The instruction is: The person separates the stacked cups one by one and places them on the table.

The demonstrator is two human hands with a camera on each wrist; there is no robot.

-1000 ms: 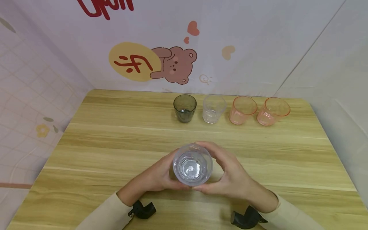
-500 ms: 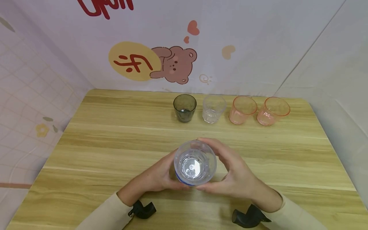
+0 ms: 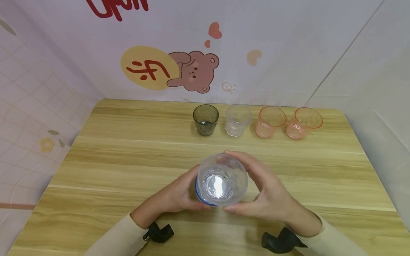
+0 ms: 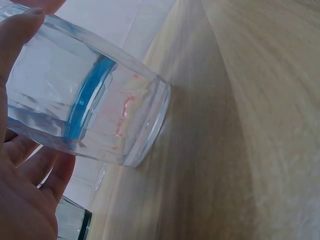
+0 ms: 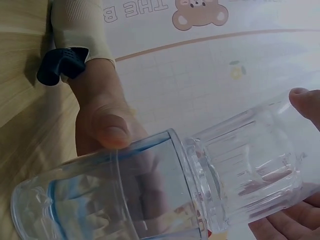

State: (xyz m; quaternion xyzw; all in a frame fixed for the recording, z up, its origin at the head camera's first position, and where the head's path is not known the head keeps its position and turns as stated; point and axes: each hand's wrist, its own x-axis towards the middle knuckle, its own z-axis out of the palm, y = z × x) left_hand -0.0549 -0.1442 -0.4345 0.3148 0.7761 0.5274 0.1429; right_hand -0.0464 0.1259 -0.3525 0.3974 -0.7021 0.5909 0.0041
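Near the middle of the table, my right hand (image 3: 267, 193) grips a clear tumbler (image 3: 224, 179) between thumb and fingers, seen from above in the head view. Just below it, my left hand (image 3: 180, 193) holds a lower clear tumbler (image 4: 110, 95) round its side. A blue ring (image 4: 90, 95) shows through that tumbler's wall. In the right wrist view, the upper tumbler (image 5: 250, 165) has its base at the rim of the lower tumbler (image 5: 90, 200); whether they touch I cannot tell. The lower tumbler's base is near the tabletop; contact is unclear.
Along the table's back edge stand a dark grey tumbler (image 3: 206, 121), a clear tumbler (image 3: 237, 121) and two pink tumblers (image 3: 270, 122). Behind them rises a white wall (image 3: 285, 42) with bear and heart prints. Wood-grain tabletop (image 3: 112, 153) stretches to the left.
My right hand and the upper tumbler have moved up and slightly right, drawing out of the lower one. More of a blue edge shows beneath. My left hand has stayed nearly still.
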